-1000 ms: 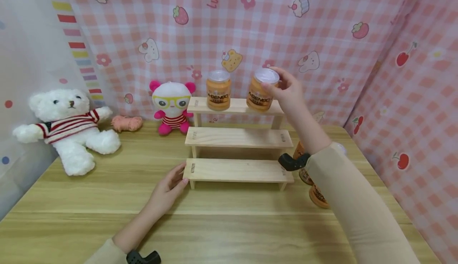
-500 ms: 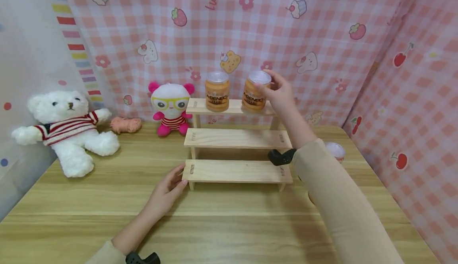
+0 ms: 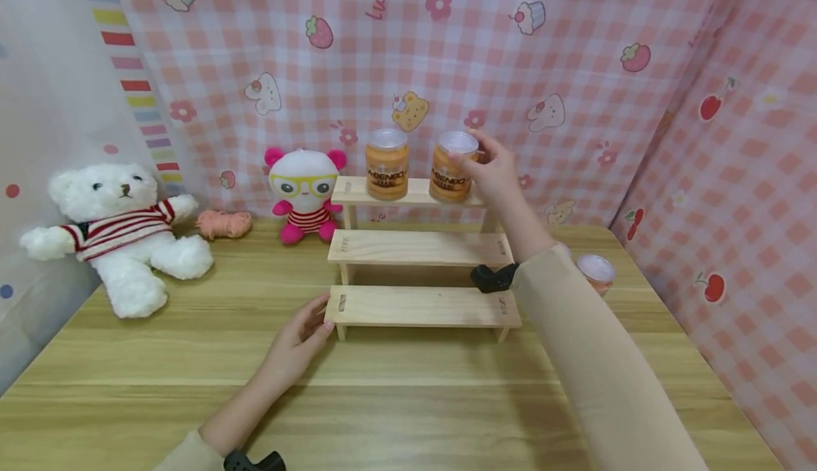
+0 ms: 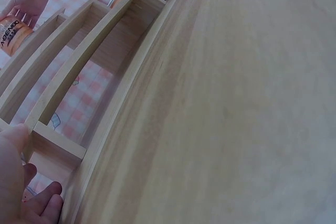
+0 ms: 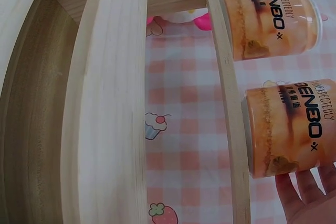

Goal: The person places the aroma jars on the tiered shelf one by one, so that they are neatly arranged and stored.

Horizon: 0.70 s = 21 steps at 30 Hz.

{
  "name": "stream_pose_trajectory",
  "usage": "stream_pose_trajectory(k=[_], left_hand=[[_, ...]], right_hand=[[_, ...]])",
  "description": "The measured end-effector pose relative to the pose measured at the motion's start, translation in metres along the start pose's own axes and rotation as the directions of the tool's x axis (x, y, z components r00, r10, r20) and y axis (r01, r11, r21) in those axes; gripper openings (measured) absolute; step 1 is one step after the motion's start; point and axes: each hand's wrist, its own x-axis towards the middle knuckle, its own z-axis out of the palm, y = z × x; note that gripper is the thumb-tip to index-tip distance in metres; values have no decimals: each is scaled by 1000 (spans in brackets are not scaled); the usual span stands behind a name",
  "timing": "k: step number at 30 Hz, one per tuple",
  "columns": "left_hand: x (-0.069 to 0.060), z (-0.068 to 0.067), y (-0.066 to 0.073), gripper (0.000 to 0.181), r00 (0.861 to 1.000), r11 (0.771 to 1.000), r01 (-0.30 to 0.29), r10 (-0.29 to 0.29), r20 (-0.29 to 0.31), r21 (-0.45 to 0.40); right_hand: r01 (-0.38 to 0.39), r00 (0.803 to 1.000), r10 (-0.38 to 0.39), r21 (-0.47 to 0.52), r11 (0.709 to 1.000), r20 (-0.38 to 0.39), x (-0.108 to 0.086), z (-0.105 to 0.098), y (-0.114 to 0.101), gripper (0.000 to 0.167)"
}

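Held jar (image 3: 449,176) at the top tier (image 3: 418,191) of a wooden rack (image 3: 421,246)

In the upper middle of the head view, the right hand (image 3: 501,173) grasped the held jar near its lid, toward the right part of the top tier. A neighbouring jar (image 3: 386,167) stood just to the left, a narrow gap between them. Near the centre of the frame, the left hand (image 3: 300,340) gripped the left end of the lowest tier (image 3: 421,306).

The top tier looked shallow, so a base left too far forward might have tipped over its edge. A stray push from the right hand could have knocked one jar into the other, and a slip of the left hand could have let the rack shift.

Whether the held jar's whole base rested on the wood was unclear. At the right of the frame, the right sleeve (image 3: 606,364) screened things behind it; one more jar (image 3: 598,277) showed in part beside it. At the left wrist view's top edge, other jars were cut off, their number uncertain.
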Motion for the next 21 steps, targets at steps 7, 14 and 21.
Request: stream_pose_trajectory(k=[7,14,21], left_hand=[[-1,0,1,49,1000,1000,1,-1,0,-1],[-1,0,1,49,1000,1000,15,-15,5,-3],[-1,-1,1,49,1000,1000,5,-5,8,-17]], right_hand=[[-16,1000,16,1,1000,-6,1,2,1,64],[-26,1000,27,-36,999,5,0,4,-1,65],[-12,1000,13,-46,999,15,1,5,1,67]])
